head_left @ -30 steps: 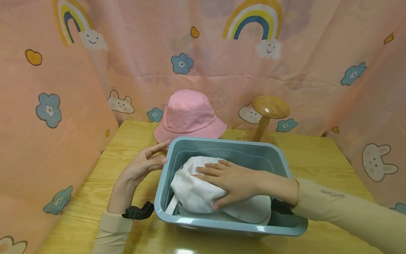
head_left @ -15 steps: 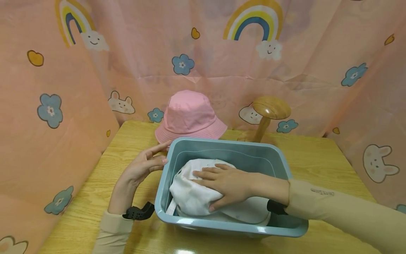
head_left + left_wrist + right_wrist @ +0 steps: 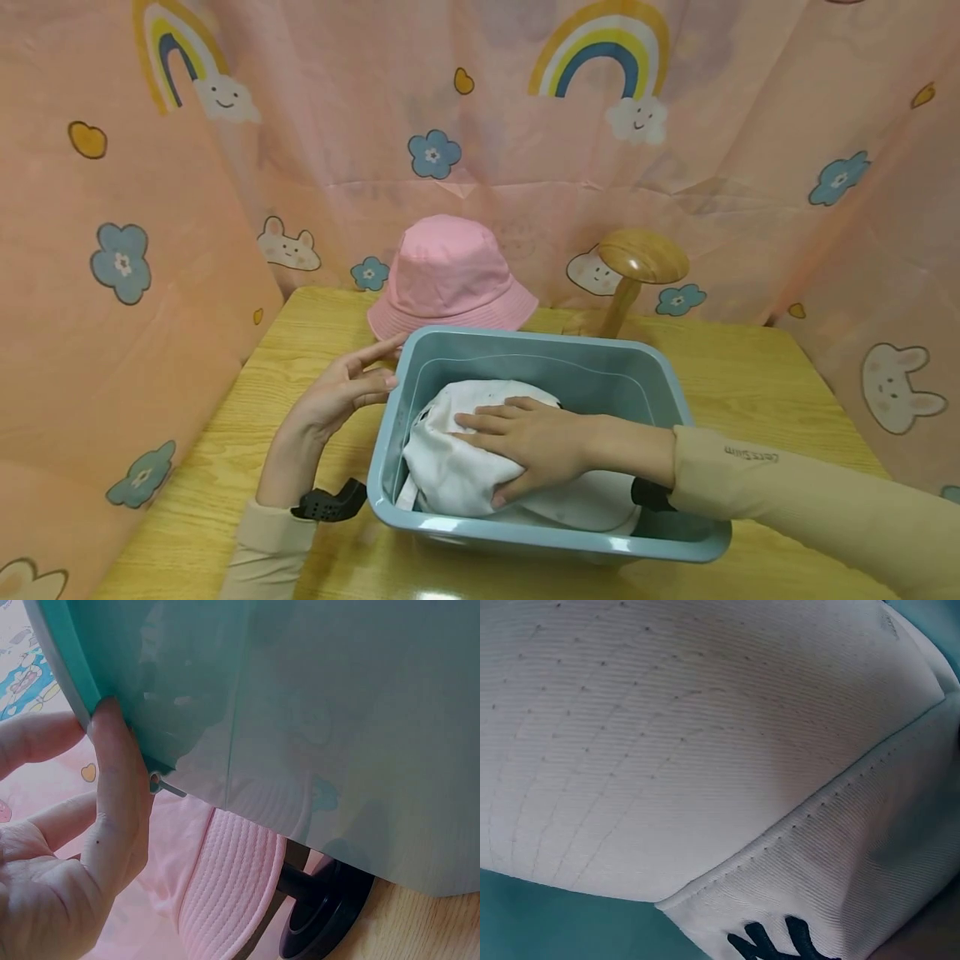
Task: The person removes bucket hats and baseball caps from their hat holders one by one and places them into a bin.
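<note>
A white baseball cap (image 3: 450, 467) lies inside a blue-grey plastic bin (image 3: 382, 467), its brim towards the bin's right end. My right hand (image 3: 543, 442) rests on the crown with its fingers spread. Up close in the right wrist view, the cap (image 3: 667, 750) shows stitched rows on the brim and dark embroidery on the crown. Outside the bin on the left, my left hand (image 3: 337, 387) touches the rim with its thumb and fingertips, fingers fairly straight. In the left wrist view, this hand (image 3: 90, 832) meets the edge of the bin (image 3: 262, 712).
Behind the bin, a pink bucket hat (image 3: 450, 275) sits over a black stand (image 3: 322, 907). A wooden mushroom-shaped hat stand (image 3: 641, 258) rises at the back right. A patterned pink curtain (image 3: 480, 150) surrounds the wooden table (image 3: 720, 367).
My right hand has shifted slightly left and down on the cap, and the crown sits a little lower in the bin. My left hand stays at the rim.
</note>
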The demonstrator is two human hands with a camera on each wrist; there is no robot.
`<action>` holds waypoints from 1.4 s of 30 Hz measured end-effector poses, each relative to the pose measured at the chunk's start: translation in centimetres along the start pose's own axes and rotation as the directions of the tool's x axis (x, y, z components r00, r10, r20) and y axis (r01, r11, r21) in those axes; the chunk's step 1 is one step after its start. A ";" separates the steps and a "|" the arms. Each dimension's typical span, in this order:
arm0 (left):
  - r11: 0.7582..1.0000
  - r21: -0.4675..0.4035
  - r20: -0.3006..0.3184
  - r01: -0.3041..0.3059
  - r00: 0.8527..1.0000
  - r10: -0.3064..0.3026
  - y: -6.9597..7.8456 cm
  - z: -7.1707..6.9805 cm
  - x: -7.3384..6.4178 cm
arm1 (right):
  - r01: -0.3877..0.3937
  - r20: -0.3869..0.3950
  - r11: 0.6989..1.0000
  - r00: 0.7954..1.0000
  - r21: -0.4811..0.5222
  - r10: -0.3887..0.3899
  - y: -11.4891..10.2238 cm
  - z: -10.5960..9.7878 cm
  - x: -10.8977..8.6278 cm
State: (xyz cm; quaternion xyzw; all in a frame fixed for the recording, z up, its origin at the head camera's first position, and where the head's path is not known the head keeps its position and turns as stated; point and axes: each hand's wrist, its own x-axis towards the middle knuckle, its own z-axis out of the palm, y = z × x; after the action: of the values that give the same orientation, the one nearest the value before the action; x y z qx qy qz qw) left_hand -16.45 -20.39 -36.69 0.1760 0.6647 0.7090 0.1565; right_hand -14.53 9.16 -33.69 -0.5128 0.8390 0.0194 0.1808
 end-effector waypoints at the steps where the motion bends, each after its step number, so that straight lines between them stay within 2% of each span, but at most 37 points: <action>1: 1.000 -0.001 0.002 0.000 1.000 0.000 0.0 0.0 0.0 | 0.002 0.004 1.000 1.000 -0.004 -0.002 0.0 0.0 0.0; 8: 1.000 -0.007 -0.006 0.001 1.000 -0.001 0.0 0.1 0.1 | 0.004 0.068 1.000 0.998 -0.019 -0.003 0.3 0.5 0.5; 15: 1.000 -0.007 -0.008 0.003 1.000 -0.003 0.0 0.2 0.1 | -0.003 0.083 1.000 0.997 -0.025 0.005 0.1 0.9 0.7; 21: 1.000 -0.007 0.001 0.002 1.000 -0.002 0.1 0.2 0.1 | 0.000 0.089 1.000 0.996 0.004 0.000 0.4 -0.2 0.4; 29: 1.000 -0.009 0.001 -0.004 1.000 0.004 0.1 0.1 0.1 | 0.015 0.044 0.994 0.999 0.105 -0.020 0.8 -2.1 -0.5; 35: 1.000 -0.006 0.000 0.000 1.000 0.000 0.1 0.2 0.0 | 0.010 0.019 0.992 1.000 0.122 -0.013 1.1 -3.0 -1.4; 42: 1.000 -0.004 -0.005 0.002 1.000 -0.002 0.0 0.1 0.1 | 0.040 -0.036 0.992 0.999 0.123 -0.036 1.4 -4.3 -2.2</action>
State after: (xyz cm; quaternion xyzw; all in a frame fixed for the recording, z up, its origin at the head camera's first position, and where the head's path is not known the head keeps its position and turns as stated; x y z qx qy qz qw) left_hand -16.47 -20.26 -36.64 0.1732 0.6638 0.7106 0.1559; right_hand -16.08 10.76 -29.21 -0.5168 0.8317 -0.0446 0.1982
